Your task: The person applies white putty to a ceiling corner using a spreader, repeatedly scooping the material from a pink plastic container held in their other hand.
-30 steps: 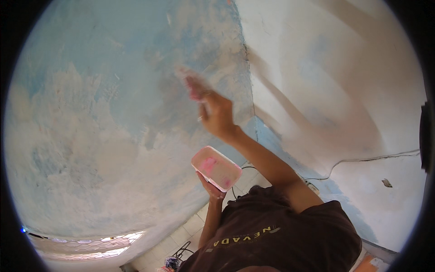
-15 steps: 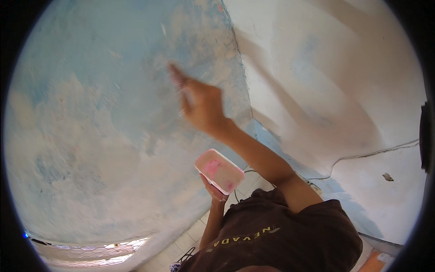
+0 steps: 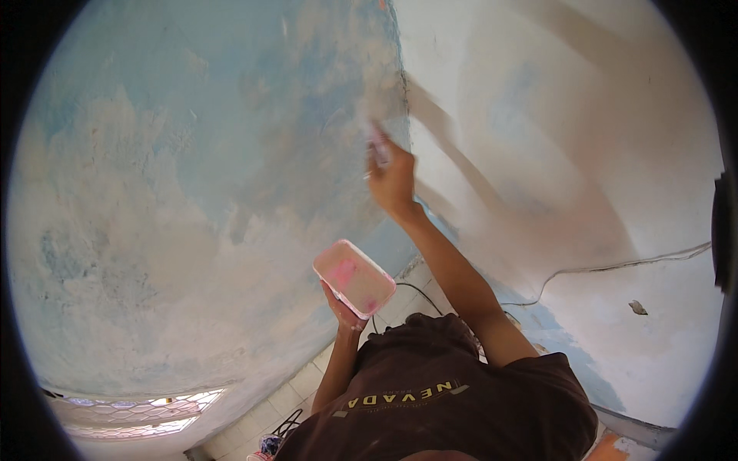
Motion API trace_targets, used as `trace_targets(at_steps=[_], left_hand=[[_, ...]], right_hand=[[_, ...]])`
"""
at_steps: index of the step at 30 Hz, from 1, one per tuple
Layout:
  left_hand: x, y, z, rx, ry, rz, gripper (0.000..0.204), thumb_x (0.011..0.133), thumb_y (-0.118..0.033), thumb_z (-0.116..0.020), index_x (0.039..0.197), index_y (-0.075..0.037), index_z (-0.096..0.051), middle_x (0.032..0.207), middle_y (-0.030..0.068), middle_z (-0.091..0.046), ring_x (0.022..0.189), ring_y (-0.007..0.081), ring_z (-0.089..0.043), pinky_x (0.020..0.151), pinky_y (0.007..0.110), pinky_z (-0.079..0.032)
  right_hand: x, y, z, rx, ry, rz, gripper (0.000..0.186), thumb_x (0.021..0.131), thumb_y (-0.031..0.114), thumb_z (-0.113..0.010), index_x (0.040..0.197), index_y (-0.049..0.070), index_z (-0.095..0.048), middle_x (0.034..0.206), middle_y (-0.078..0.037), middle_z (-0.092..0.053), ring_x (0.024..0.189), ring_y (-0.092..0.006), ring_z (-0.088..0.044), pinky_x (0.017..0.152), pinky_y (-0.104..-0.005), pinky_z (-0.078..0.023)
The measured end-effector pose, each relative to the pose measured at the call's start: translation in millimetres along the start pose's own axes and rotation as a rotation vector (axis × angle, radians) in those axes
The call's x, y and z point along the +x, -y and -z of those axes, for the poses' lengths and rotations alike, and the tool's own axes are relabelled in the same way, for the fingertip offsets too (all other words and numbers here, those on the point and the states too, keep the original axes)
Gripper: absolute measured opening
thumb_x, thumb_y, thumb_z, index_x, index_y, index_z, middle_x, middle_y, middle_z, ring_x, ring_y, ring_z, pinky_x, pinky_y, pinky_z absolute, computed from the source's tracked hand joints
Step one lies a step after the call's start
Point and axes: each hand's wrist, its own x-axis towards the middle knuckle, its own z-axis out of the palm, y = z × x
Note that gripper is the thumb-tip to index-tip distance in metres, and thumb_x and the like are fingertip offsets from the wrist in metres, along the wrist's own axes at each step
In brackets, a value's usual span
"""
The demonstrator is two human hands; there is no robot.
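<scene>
My left hand [image 3: 343, 310] grips a shallow rectangular plastic tub [image 3: 372, 303] from below and its near side. Its rim is white with pink stains, and pink smears show inside against a pale filling. My raised right hand [image 3: 395, 178] is closed around a small pinkish hand tool [image 3: 377, 144], too smeared by motion to name its kind. That tool is close to the patchy blue-and-white wall [image 3: 223, 154], just left of the corner; I cannot tell whether it touches. Whitish specks mark the left hand.
A pale wall [image 3: 530, 138] meets the blue one at the corner and carries my arm's shadow. A thin cable [image 3: 592, 269] runs along it. A window with a patterned grille [image 3: 146, 411] is at the lower left. Light tiles [image 3: 284, 401] cover the floor, with dark cords nearby.
My right hand has swept rightward along the wall toward the corner with the tool. The tub in my left hand appears slightly farther left and higher, as the whole view has shifted a little.
</scene>
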Motion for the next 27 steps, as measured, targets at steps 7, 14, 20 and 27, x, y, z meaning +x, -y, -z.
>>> trace_targets(at_steps=[7,14,20,27], left_hand=[[-2,5,7,-0.003,-0.024,0.009,0.068,0.101,-0.068,-0.041,0.146,-0.017,-0.048,0.137,0.0045,-0.059,0.122,0.0308,-0.06,0.099,0.054,-0.054],[-2,9,16,0.039,0.029,0.005,0.073,0.1,-0.069,-0.042,0.151,-0.017,-0.043,0.144,0.0058,-0.054,0.13,0.0322,-0.055,0.105,0.055,-0.049],[-8,-1,46,0.015,-0.008,0.106,0.075,0.1,-0.071,-0.041,0.149,-0.015,-0.044,0.142,0.0081,-0.055,0.128,0.0333,-0.056,0.104,0.057,-0.05],[-59,-11,29,0.097,-0.019,0.014,0.071,0.101,-0.07,-0.039,0.147,-0.017,-0.046,0.137,0.0065,-0.058,0.125,0.0325,-0.058,0.101,0.059,-0.051]], right_hand=[[13,-97,33,-0.062,-0.067,-0.566,0.011,0.085,0.003,-0.066,0.092,-0.006,-0.065,0.074,-0.027,-0.068,0.075,-0.0416,-0.071,0.071,-0.0459,-0.056],[57,64,-36,-0.277,0.138,-0.032,0.024,0.088,0.012,-0.067,0.102,-0.007,-0.066,0.069,-0.016,-0.068,0.061,-0.0273,-0.071,0.054,-0.0398,-0.055],[-54,131,-41,0.261,0.177,0.315,0.028,0.074,-0.005,-0.068,0.102,0.001,-0.064,0.092,-0.018,-0.073,0.078,-0.0347,-0.072,0.062,-0.0428,-0.057],[18,-82,81,-0.34,-0.363,-0.249,0.046,0.095,0.002,-0.057,0.141,-0.005,-0.056,0.101,-0.027,-0.073,0.09,-0.0403,-0.072,0.081,-0.0448,-0.056]])
